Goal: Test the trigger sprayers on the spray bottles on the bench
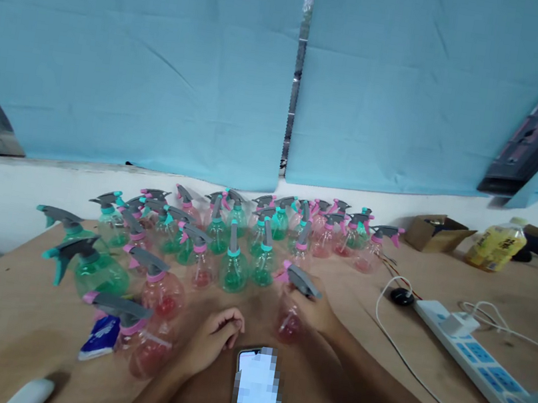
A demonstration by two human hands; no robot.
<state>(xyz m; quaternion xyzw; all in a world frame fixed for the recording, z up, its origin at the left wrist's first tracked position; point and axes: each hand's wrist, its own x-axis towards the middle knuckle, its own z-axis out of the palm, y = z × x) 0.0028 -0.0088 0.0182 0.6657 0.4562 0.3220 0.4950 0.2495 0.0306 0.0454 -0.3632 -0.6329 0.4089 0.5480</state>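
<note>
My right hand [310,307] is wrapped round a pink spray bottle [288,329] with a grey head and pink nozzle, its trigger head showing above the fingers. My left hand [218,337] lies on the table, fingers curled in, with nothing visible in it. A phone [258,388] with a lit, blurred-out screen lies between my forearms. To the left of my left hand stands another pink spray bottle [151,345], partly behind my forearm. Beyond both hands is a crowd of green and pink spray bottles, among them a green spray bottle [234,270].
A white power strip [481,371] with plugs and cables runs along the right side. Behind it are a small cardboard box [439,233] and a bottle of yellow liquid [496,245]. A blue-and-white packet [101,338] and a white object [32,393] lie at left.
</note>
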